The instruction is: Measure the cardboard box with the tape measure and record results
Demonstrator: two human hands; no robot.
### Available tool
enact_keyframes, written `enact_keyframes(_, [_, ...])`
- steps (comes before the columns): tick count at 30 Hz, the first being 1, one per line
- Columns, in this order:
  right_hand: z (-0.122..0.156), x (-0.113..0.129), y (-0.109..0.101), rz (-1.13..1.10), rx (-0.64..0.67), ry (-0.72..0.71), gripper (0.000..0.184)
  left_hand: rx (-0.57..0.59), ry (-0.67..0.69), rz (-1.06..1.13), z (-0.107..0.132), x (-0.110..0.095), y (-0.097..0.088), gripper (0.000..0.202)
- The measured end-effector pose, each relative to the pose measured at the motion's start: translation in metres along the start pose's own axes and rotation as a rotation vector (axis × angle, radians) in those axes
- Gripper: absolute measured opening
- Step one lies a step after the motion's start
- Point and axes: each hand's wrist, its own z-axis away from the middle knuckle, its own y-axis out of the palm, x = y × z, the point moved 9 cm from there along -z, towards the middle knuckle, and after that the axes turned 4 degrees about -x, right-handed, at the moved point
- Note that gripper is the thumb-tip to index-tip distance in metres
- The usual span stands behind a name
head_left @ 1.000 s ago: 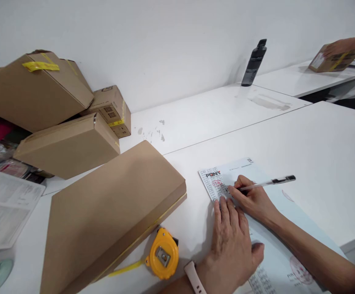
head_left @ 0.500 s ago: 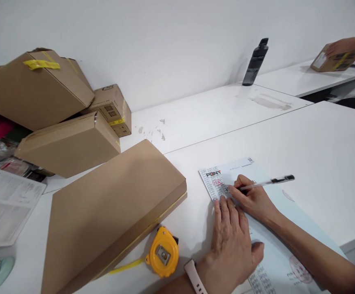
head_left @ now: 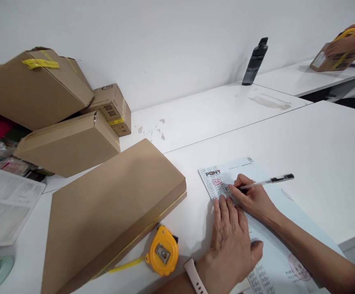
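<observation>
One clear-barrelled pen (head_left: 265,182) is pinched by the right hand (head_left: 254,199); should the flat left hand (head_left: 232,241) lift, the PONY paper (head_left: 277,253) could slip

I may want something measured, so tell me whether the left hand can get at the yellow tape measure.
Probably yes: the tape measure lies to the left hand's left with nothing seen on top, and that hand, resting on the printed paper, holds nothing.

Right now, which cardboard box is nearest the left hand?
The large flat box beside the orange tape measure; the boxes clustered behind it are farther from the left hand, as is the far-right box at a co-worker's hands.
</observation>
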Motion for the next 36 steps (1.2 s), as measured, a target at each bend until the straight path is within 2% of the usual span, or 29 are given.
enact_keyframes(8, [-0.0005,-0.0013,-0.0002,0.000,-0.008,0.005,0.030,-0.008,0.007,-0.020,-0.0007,0.0013,-0.0049,0.072])
enact_keyframes(36, [-0.0009,-0.0022,-0.0018,0.030,-0.017,0.016,0.028,0.000,0.008,-0.011,0.0001,0.0005,0.0008,0.074])
